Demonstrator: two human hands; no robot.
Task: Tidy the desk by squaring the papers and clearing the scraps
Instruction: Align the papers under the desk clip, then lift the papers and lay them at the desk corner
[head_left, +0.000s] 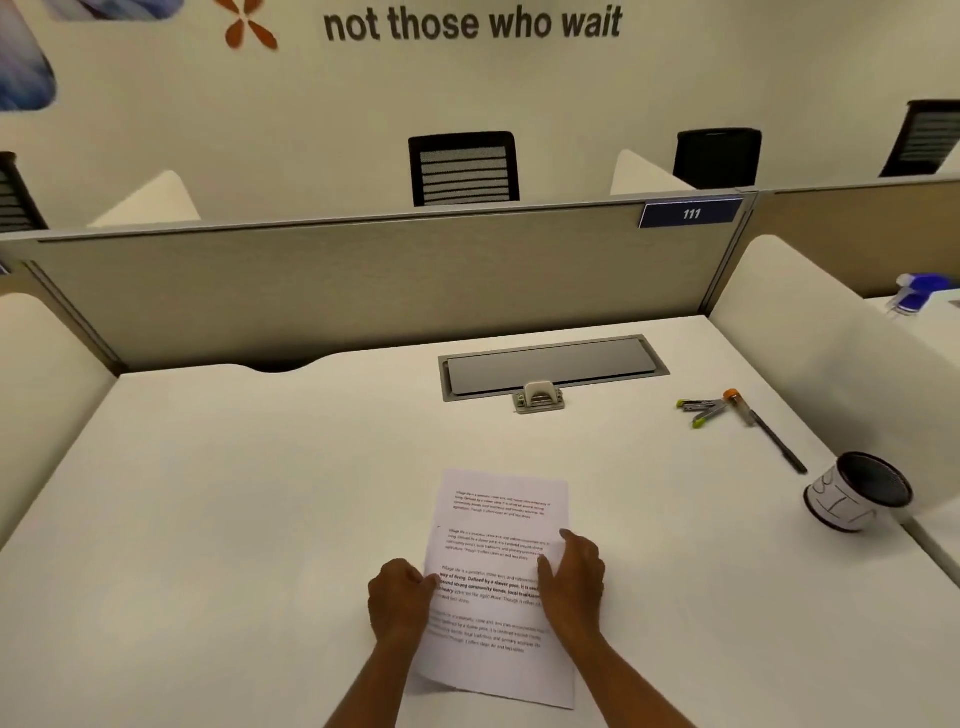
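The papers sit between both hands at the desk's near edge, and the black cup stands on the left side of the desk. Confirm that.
Wrong on one point: the head view shows the black cup on the right side of the desk, not the left. The papers do sit between the left hand and right hand at the near edge.

Single head-worn view, looking forward and down, desk close below, partition beyond

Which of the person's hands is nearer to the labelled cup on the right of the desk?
Right. The right hand rests on the papers' right edge, on the side toward the cup; the left hand is at their left edge, farther away.
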